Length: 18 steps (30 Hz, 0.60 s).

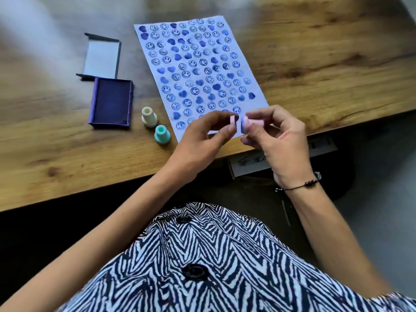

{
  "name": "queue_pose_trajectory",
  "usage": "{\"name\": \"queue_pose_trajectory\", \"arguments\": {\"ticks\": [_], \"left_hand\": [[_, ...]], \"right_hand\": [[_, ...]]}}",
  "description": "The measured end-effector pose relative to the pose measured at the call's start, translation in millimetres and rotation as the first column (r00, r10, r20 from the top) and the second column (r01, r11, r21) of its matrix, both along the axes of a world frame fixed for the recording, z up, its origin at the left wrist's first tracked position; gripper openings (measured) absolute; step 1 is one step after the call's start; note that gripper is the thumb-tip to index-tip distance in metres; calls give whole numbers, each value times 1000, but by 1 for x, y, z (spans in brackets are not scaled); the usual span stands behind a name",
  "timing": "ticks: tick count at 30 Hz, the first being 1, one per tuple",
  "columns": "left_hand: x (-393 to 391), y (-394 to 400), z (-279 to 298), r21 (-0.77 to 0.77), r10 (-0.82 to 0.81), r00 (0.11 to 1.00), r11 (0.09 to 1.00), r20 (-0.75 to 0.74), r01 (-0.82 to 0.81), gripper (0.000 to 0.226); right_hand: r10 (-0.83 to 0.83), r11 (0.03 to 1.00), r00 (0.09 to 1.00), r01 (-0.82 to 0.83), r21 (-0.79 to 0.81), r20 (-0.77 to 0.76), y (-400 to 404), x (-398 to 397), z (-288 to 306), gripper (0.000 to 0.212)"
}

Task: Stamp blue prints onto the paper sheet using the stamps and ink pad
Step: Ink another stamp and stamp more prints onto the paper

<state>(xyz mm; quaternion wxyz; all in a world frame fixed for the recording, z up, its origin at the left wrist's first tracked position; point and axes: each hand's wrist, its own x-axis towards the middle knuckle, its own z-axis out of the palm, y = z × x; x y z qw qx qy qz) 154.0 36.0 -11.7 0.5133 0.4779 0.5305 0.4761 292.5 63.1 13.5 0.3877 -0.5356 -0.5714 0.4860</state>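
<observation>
Head view looks down on a wooden counter where the paper sheet lies tilted, almost fully covered with blue smiley and heart prints. Both hands meet over the sheet's near edge. The right hand pinches a pink stamp on its side, its blue-inked face turned toward the left hand, whose fingertips grip a small pink cap; the two pieces sit just apart, though motion blur makes the gap hard to judge. A dark beaded bracelet circles the right wrist. Left of the sheet, the open ink pad rests flat with its lid lying just beyond it. Between pad and sheet stand a cream stamp and, nearer the counter's edge, a teal stamp, both upright.
</observation>
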Motion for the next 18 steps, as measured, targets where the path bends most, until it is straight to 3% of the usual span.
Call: {"name": "queue_pose_trajectory", "arguments": {"ticks": [3, 11, 16, 18], "left_hand": [[-1, -2, 3, 3, 8, 999, 1000, 41, -8, 19], [-18, -8, 3, 3, 95, 995, 995, -31, -95, 10], [-41, -10, 14, 78, 268, 933, 963, -238, -257, 29], [-56, -9, 19, 152, 365, 863, 931, -350, -332, 33]], "right_hand": [[42, 998, 999, -42, 38, 8, -1, -6, 2, 11], [187, 982, 982, -188, 30, 26, 2, -26, 8, 8], [284, 959, 958, -285, -13, -41, 13, -58, 14, 8], [361, 932, 932, -361, 15, -5, 27, -78, 18, 8]]}}
